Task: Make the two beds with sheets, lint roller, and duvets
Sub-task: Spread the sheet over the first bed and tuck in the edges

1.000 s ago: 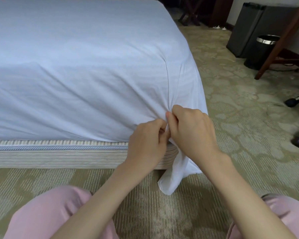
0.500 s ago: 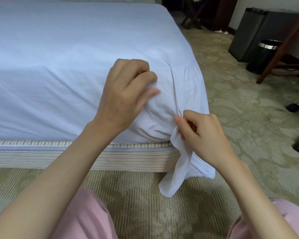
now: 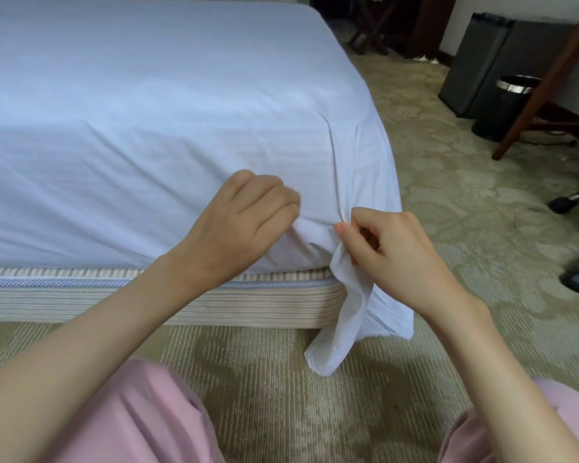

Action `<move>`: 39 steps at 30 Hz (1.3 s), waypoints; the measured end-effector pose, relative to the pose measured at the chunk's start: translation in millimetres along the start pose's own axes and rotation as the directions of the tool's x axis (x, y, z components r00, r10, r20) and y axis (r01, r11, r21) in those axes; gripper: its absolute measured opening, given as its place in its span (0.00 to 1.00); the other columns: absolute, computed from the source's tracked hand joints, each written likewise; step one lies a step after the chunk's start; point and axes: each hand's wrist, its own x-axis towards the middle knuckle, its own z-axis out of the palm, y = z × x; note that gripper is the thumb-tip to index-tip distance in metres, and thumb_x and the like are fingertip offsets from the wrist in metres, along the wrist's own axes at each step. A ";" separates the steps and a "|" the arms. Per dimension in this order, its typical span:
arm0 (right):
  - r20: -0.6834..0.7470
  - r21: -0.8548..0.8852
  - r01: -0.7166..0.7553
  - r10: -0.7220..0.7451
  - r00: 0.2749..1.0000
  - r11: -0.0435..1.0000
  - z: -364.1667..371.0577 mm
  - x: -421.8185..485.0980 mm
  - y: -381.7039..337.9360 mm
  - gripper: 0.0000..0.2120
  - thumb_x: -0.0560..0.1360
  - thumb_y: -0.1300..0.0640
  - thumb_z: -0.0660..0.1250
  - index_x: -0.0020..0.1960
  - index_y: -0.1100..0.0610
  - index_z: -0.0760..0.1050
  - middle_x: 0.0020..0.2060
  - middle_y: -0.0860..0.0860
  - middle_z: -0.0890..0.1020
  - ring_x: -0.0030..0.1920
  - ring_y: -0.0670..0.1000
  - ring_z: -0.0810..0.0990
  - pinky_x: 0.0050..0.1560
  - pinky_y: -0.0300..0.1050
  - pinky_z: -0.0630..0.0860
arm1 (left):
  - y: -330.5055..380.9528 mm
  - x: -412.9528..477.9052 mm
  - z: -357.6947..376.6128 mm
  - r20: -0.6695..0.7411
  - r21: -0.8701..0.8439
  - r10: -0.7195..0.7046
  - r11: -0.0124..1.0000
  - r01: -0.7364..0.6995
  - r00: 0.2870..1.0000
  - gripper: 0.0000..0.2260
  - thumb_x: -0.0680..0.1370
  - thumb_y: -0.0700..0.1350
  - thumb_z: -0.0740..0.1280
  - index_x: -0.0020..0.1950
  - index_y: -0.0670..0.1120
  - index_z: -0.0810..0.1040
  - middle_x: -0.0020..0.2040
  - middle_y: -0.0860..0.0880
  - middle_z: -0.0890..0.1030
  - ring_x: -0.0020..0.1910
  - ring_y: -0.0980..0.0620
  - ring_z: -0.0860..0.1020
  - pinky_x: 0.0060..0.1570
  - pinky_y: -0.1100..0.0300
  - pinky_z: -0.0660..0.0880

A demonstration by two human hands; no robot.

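- Along the near left edge of the floor, a pink cloth trouser leg (image 3: 131, 422) fills the bottom corner, with the left forearm crossing above it.
- Above it, a white cloth bed sheet (image 3: 147, 111) lies smooth over the bed top and hangs down the near side. It stops just above the beige and blue striped fabric bed base (image 3: 81, 295).
- The left forearm hides a stretch of that striped base.
- The left hand (image 3: 244, 225) is on the near side of the bed, close to the right corner. Its fingers are curled with the tips against the sheet, which puckers there. Whether they hold any cloth I cannot tell.
- At the bed's near right corner, the right hand (image 3: 398, 259) pinches the gathered sheet between thumb and fingers and covers the corner itself.
- Below that pinch, a twisted tail of sheet (image 3: 338, 329) hangs past the base down to the olive patterned carpet (image 3: 482, 262).
- Beyond the bed's far right corner stands a dark folding wooden rack (image 3: 368, 31).
- Further right, a dark grey box-shaped cabinet (image 3: 475, 61) stands on the carpet, with a black round bin with a chrome rim (image 3: 502, 108) just beside it.
- A slanted brown wooden leg (image 3: 549, 78) crosses in front of the bin.
- At the right edge, two black chair castors (image 3: 562, 205) rest on the carpet.
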 end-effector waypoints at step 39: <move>0.439 0.509 -0.371 0.137 0.888 0.776 0.4 3.6 8.3 0.16 0.78 0.51 0.61 0.45 0.63 0.79 0.40 0.53 0.85 0.40 0.51 0.83 0.43 0.39 0.74 | 86.9 -37.4 24.8 0.488 -0.359 -0.806 0.163 0.919 0.334 0.14 0.73 0.36 0.70 0.37 0.51 0.70 0.30 0.56 0.72 0.33 0.59 0.72 0.35 0.63 0.67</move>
